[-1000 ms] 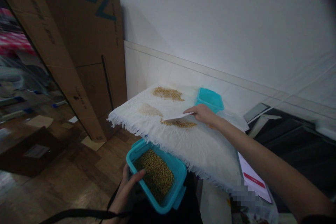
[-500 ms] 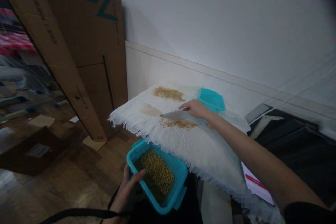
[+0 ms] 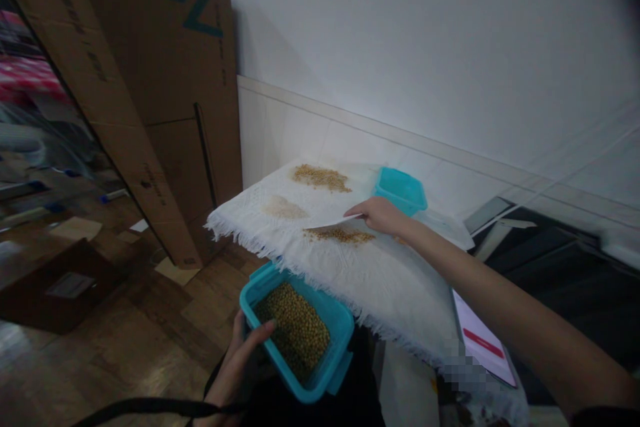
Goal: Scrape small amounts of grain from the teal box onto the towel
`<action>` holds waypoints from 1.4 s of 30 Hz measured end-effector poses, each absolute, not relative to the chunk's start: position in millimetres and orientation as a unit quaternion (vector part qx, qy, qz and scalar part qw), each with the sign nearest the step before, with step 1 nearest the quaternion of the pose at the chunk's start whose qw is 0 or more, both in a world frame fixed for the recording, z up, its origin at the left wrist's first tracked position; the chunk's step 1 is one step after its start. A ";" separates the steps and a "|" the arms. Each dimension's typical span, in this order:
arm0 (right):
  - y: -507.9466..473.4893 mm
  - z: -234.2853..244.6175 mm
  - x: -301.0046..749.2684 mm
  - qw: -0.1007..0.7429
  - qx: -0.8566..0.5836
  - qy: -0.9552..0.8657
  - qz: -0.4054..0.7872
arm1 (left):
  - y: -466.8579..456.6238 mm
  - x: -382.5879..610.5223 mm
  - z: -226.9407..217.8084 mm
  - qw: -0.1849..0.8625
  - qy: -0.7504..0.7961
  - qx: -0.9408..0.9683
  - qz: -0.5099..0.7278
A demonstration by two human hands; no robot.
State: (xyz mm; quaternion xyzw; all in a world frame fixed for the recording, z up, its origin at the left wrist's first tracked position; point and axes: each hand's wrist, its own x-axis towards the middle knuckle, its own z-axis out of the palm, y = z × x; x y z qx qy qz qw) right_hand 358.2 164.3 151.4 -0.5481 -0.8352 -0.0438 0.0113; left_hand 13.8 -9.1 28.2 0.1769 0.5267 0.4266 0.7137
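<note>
My left hand [image 3: 245,347] grips the near-left rim of a turquoise plastic container [image 3: 337,327], thumb over the edge. Yellow soybeans [image 3: 303,323] lie in it, with smaller, darker grains along the left side. It is held below the fringed edge of a white cloth [image 3: 400,287]. Above the cloth, my right hand [image 3: 381,213] pinches the end of a thin, flat white piece [image 3: 327,221], perhaps card or a scraper. Its edge hangs over a strip of beans [image 3: 343,235] on the cloth. Beyond lie a pale grain pile [image 3: 283,207] and another bean pile [image 3: 321,177].
A second turquoise container [image 3: 401,191] stands at the back of the cloth by the white wall [image 3: 425,47]. A tall cardboard box [image 3: 190,73] rises on the left. At the right lie a tablet-like screen [image 3: 485,340] and dark equipment [image 3: 555,253].
My right hand has shifted slightly nearer and right, bringing the white piece closer to the front bean strip. The left hand still holds the container in nearly the same place.
</note>
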 end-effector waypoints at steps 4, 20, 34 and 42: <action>155.2 154.0 360.2 0.000 -0.545 -0.838 -0.037 | -4.5 13.6 15.3 0.705 0.548 0.173 0.416; 121.6 191.9 351.3 0.175 -0.608 -0.775 -0.005 | 6.9 2.5 7.0 0.691 0.559 0.156 0.431; 50.5 111.7 306.2 0.458 -0.651 -0.594 0.121 | 7.4 -6.6 8.4 0.699 0.551 0.177 0.420; 64.2 113.2 296.0 0.517 -0.617 -0.572 0.157 | 8.1 -5.7 8.2 0.699 0.549 0.174 0.425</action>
